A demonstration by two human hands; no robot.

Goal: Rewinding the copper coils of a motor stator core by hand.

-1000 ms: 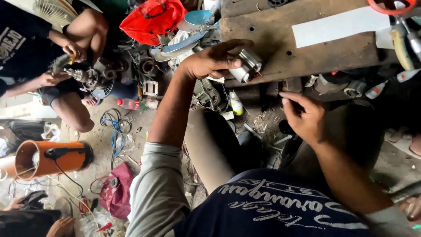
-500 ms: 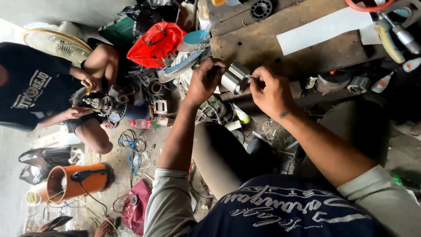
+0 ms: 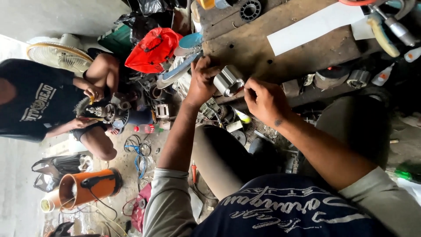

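- Metal cylinder (image 3: 229,80): at bench (image 3: 280,57) edge, open end toward wearer
- Left hand (image 3: 201,81): grip wrapped on cylinder; best kept steady
- Right hand (image 3: 265,98): fingertips pinched by the rim; contents hidden; work gently

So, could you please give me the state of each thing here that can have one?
Left hand: gripping the metal cylinder by its side.
Right hand: fingers pinched at the cylinder's open end.
Metal cylinder: hollow, open end towards the camera, held at the edge of the wooden bench.
Orange pipe: lying on its side.
Fan: cannot tell whether it is running.
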